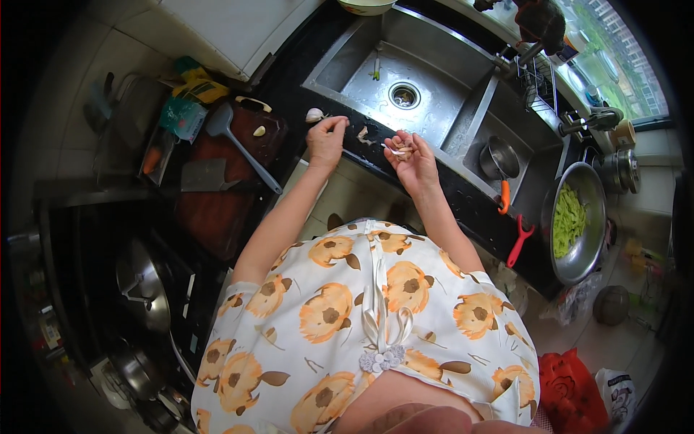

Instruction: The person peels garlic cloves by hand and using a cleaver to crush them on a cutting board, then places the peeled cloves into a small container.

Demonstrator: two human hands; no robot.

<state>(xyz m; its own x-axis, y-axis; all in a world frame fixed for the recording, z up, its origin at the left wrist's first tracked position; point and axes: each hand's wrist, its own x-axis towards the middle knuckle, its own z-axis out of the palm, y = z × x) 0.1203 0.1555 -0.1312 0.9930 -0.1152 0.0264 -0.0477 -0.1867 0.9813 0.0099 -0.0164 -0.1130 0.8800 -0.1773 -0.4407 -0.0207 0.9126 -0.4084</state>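
My right hand [416, 165] is palm up over the counter edge, its fingers curled around garlic cloves and skins [401, 151]. My left hand [327, 142] has thumb and forefinger pinched close together; whether something small sits between them cannot be told. Just beyond that hand a garlic bulb [314, 115] lies on the black counter. Loose garlic skins [364, 135] lie between the two hands. Over on the brown cutting board [217, 209], at the left, is a pale peeled clove [259, 131], close to a grey spatula [238, 142] and a cleaver [203, 176].
Beyond the counter edge is a steel double sink [434, 70], with a small orange-handled pot [499, 157] in its right basin. A red peeler [520, 241] and a steel bowl of sliced green vegetable [601, 238] are at the right. A wok [154, 293] stands at the left.
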